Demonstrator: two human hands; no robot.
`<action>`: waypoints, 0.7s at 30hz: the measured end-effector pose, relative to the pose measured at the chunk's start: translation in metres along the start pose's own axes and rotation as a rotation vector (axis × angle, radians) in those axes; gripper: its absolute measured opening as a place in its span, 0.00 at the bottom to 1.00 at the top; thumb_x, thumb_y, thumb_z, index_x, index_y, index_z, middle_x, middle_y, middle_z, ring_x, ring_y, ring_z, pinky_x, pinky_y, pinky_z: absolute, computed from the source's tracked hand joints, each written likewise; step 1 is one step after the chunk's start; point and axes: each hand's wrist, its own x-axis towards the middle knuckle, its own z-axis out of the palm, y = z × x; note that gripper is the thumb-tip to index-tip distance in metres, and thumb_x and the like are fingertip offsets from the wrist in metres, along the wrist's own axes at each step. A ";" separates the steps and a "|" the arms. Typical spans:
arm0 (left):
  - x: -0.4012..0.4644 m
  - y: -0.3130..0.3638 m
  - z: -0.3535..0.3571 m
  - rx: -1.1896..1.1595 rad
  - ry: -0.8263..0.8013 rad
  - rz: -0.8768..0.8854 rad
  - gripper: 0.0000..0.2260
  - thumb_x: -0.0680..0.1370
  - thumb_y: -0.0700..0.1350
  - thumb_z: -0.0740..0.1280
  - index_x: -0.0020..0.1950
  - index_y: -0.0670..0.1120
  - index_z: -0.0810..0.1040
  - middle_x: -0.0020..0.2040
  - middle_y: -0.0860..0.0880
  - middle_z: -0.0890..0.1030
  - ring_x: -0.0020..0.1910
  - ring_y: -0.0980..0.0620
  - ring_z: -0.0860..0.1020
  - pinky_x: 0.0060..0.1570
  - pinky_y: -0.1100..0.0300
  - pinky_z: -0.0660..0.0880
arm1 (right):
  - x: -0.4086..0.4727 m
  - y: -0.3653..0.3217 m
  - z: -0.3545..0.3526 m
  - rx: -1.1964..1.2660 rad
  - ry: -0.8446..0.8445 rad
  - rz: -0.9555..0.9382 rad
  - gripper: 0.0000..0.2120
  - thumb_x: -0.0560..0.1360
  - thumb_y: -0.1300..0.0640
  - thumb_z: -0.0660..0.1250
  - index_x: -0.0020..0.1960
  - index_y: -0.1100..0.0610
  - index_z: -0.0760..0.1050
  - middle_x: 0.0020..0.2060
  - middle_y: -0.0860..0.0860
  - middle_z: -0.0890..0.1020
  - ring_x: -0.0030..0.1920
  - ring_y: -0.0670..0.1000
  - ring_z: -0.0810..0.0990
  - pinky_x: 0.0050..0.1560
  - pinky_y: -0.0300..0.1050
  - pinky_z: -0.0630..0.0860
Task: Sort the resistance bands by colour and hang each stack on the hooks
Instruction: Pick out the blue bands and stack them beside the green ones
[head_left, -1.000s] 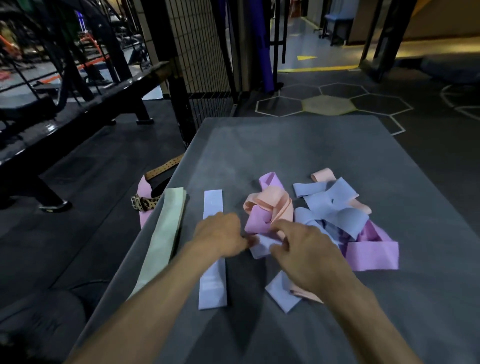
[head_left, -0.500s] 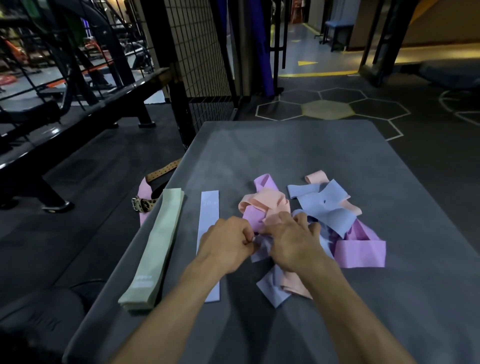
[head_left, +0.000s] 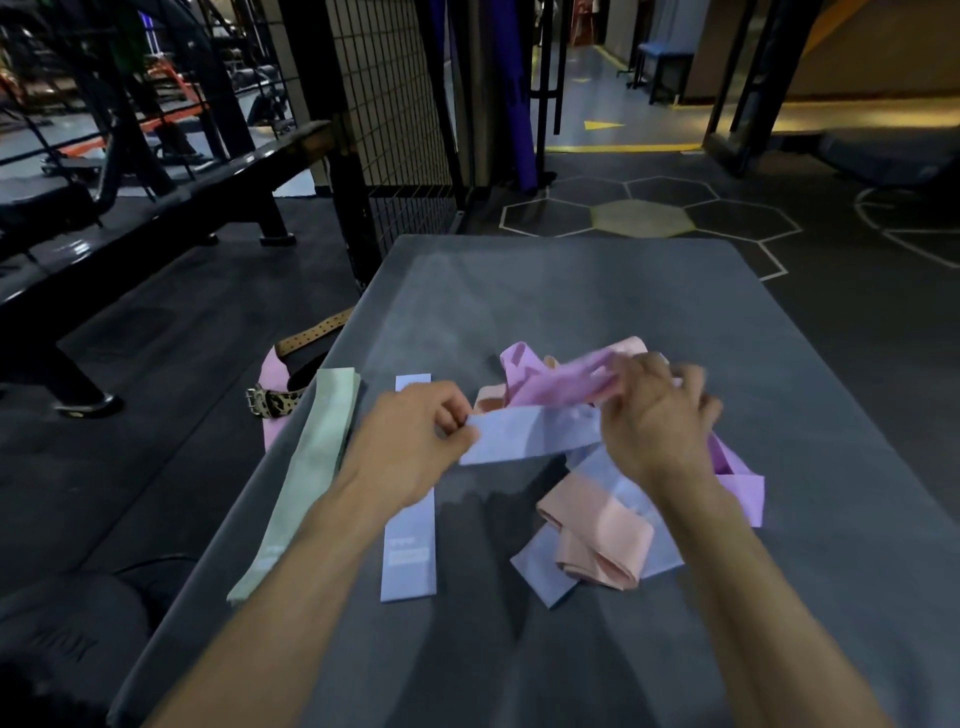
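Note:
A tangle of resistance bands lies mid-table on a grey mat (head_left: 571, 291). My left hand (head_left: 410, 441) pinches one end of a lavender-blue band (head_left: 535, 434), lifted off the pile. My right hand (head_left: 657, 415) grips its other end together with a purple band (head_left: 556, 382) that drapes over it. A peach band (head_left: 597, 535) and more blue and purple bands lie below my right hand. To the left, a pale green stack (head_left: 306, 467) and a flat blue band (head_left: 410, 551) lie straight, side by side. No hooks are in view.
A pink and leopard-print belt (head_left: 272, 400) hangs off the mat's left edge. Behind the table's far left corner stands a black wire-mesh rack (head_left: 384, 130). A dark bench (head_left: 156, 176) runs along the left. Hexagon-marked floor lies beyond the table.
Both hands rose from the pile and moved apart, drawing a lavender-blue band taut between them. A purple band came up with the right hand, and the peach band slid toward me.

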 end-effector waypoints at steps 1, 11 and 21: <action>0.002 -0.001 -0.004 -0.020 0.053 0.004 0.09 0.74 0.50 0.74 0.39 0.57 0.76 0.37 0.59 0.81 0.32 0.61 0.76 0.37 0.61 0.73 | 0.003 0.004 -0.006 0.063 0.061 0.038 0.22 0.81 0.58 0.56 0.74 0.52 0.66 0.68 0.51 0.71 0.67 0.60 0.64 0.66 0.59 0.62; 0.003 0.007 -0.029 -0.142 0.342 0.113 0.03 0.77 0.47 0.72 0.47 0.54 0.80 0.40 0.61 0.80 0.39 0.62 0.77 0.40 0.70 0.71 | 0.002 0.030 -0.033 0.193 0.291 0.253 0.34 0.76 0.59 0.64 0.79 0.58 0.56 0.74 0.57 0.63 0.69 0.65 0.62 0.65 0.63 0.61; 0.003 0.012 -0.042 -0.306 0.437 0.161 0.04 0.78 0.44 0.72 0.48 0.52 0.80 0.44 0.58 0.82 0.44 0.60 0.80 0.48 0.60 0.77 | -0.004 0.027 -0.034 -0.038 -0.186 0.308 0.19 0.79 0.45 0.61 0.67 0.53 0.72 0.69 0.58 0.69 0.71 0.66 0.64 0.69 0.62 0.62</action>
